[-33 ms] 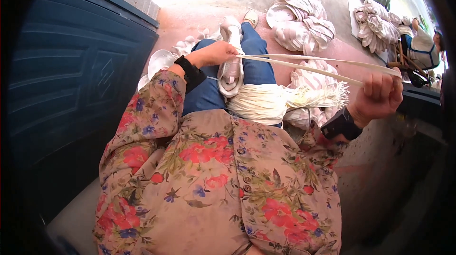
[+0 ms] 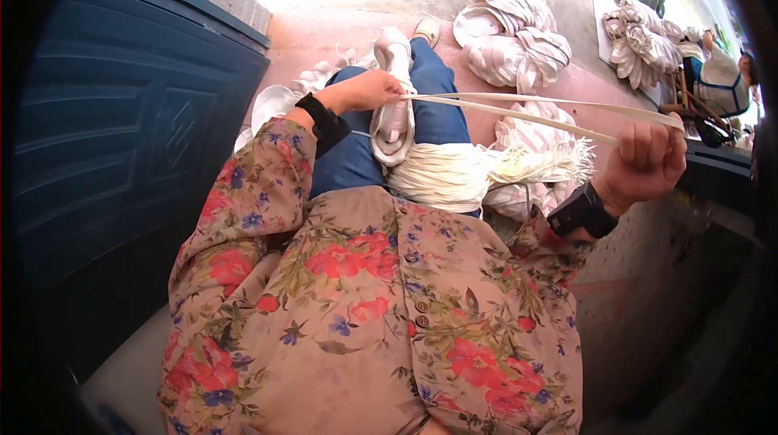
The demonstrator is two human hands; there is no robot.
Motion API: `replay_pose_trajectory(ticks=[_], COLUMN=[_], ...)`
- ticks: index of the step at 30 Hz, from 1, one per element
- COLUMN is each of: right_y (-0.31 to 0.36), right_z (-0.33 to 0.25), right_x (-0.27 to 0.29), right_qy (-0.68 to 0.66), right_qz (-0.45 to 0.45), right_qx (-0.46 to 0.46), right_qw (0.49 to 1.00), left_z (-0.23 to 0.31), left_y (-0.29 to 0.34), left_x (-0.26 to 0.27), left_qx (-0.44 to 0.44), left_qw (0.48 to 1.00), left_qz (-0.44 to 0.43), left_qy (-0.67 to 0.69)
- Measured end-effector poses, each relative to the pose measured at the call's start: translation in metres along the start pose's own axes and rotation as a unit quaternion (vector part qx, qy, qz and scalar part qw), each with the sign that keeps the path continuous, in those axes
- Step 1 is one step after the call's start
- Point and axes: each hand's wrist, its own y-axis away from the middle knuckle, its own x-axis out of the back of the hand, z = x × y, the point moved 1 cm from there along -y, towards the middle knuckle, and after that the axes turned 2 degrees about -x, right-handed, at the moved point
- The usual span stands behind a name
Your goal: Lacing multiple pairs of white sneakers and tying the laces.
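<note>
A white and pale pink shoe lies along my lap between my thighs, its toe pointing away from me. My left hand is closed in a pinch over the shoe's lacing, where the shoelace comes out. From there two cream strands of shoelace stretch taut to the right. Around their far end my right hand is closed in a fist, raised well to the right of the shoe. A thick bundle of cream shoelaces lies across my right thigh, with its frayed-looking ends hanging to the right.
Stacked pale shoes lie on the floor ahead to the right; more shoes are beside my right leg and others beyond my left. A dark blue panelled door stands close on my left. Another person sits far right near a shoe pile.
</note>
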Motion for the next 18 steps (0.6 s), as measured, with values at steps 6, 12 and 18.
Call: replay_pose_trajectory(ticks=[6, 12, 18], right_y=[0.000, 0.036, 0.078], right_z=[0.025, 0.145, 0.227], right_x=[0.046, 0.083, 0.095], right_qy=[0.113, 0.569, 0.706], right_qz=[0.224, 0.118, 0.032], right_qx=[-0.104, -0.325, -0.274], right_qw=[0.962, 0.746, 0.652], left_z=[0.000, 0.024, -0.008], left_y=[0.016, 0.085, 0.142], left_x=[0.020, 0.124, 0.190], left_qx=[-0.066, -0.168, -0.176], left_qw=[0.998, 0.855, 0.718], left_qz=[0.024, 0.178, 0.378], left_qy=[0.004, 0.458, 0.558])
